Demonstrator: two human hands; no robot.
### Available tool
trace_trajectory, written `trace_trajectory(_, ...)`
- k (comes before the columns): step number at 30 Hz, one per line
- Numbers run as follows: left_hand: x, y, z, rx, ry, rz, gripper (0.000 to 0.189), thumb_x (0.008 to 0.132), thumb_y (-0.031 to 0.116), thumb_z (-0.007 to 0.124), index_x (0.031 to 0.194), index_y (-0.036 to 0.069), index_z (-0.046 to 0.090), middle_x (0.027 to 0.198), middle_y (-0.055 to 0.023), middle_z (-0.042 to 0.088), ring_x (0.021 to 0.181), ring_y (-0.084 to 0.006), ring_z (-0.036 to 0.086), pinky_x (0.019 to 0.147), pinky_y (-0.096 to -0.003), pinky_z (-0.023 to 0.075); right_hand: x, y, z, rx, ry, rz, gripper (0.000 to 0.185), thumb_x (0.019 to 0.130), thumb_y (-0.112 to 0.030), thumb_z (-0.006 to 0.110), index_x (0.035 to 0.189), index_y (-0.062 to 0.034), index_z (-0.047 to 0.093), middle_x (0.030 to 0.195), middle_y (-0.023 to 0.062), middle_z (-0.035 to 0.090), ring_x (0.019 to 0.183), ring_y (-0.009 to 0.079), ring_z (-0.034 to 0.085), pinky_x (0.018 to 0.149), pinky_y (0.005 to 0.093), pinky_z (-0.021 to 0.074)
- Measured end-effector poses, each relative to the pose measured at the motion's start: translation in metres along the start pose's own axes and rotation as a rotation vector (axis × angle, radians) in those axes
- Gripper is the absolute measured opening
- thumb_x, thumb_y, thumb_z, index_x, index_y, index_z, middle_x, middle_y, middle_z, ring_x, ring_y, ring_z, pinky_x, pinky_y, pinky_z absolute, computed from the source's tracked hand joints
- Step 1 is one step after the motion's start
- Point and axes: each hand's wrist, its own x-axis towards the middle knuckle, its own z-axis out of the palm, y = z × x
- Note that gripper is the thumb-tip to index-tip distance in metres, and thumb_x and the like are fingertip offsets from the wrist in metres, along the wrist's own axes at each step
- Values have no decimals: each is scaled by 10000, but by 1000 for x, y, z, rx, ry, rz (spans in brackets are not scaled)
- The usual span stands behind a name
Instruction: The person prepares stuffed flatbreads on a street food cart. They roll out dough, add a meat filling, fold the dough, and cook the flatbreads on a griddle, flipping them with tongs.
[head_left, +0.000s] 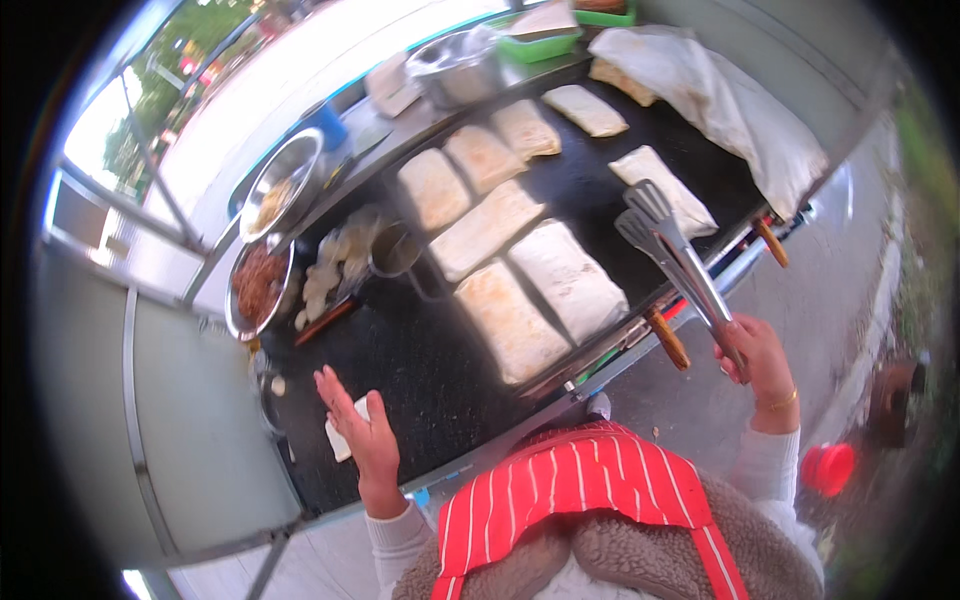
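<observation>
My right hand (759, 358) grips metal serving tongs (686, 262) near their handle end. The tongs' slotted tips are beside a pale rectangular flatbread (664, 191) on the black griddle (420, 367). My left hand (360, 431), fingers raised and apart, is above the griddle's near left part, over a small white piece (342, 441) that it partly hides. Several more filled-looking flatbreads lie at the middle, among them a lightly browned one (514, 322) and a paler one (568, 281) beside it. A metal cup (394, 250) stands left of them.
A steel bowl of reddish-brown filling (259, 289) and another steel bowl (304, 169) stand at the left. A wooden-handled tool (326, 321) lies near them. A lined pot (457, 71) and green basket (540, 46) stand behind. White cloth (720, 105) drapes the far right. Wooden handles (667, 341) project from the front edge.
</observation>
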Motion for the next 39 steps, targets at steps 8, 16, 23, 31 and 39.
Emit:
trace_trajectory(8, -23, -40, -9, 76, 105, -66, 658, 994, 161, 532, 1571, 72, 229, 1625, -220, 196, 1511, -372, 181, 1196, -498, 144, 40, -15, -4, -310, 283, -208, 263, 999, -303, 563, 985, -55, 647, 704, -10, 612, 529, 66, 532, 470, 226, 403)
trace_trajectory(16, -45, -46, -4, 153, 44, -166, 631, 1002, 197, 530, 1555, 57, 259, 1619, -214, 218, 1504, -369, 209, 1195, -498, 162, 164, -48, -68, -1108, 902, -419, 398, 958, -379, 598, 1082, -8, 523, 1071, 247, 651, 953, 454, 646, 825, 522, 519)
trace_trajectory(23, -59, -65, -17, 127, 65, 57, 672, 903, 189, 676, 1483, 12, 387, 1540, -214, 380, 1414, -408, 361, 1151, -503, 271, 260, -9, -136, -1245, 822, -736, 333, 931, -269, 620, 1140, -12, 592, 1003, 195, 631, 926, 384, 595, 819, 490, 466)
trace_trajectory(31, -120, -123, -37, 311, -52, -587, 715, 993, 394, 534, 1566, 85, 238, 1637, -173, 188, 1522, -364, 137, 1169, -645, 74, 242, -46, -129, -1605, 965, -452, 530, 962, -362, 610, 1380, -44, 539, 1402, 136, 564, 1292, 321, 510, 1057, 462, 418)
trace_trajectory(39, -102, -191, 13, 325, -217, -225, 687, 988, 384, 525, 1507, -18, 324, 1588, -228, 280, 1495, -370, 217, 1212, -507, 152, 51, -59, 141, -935, 270, -1315, 332, 924, -39, 641, 1253, -2, 614, 1279, 147, 647, 1141, 318, 598, 985, 389, 461)
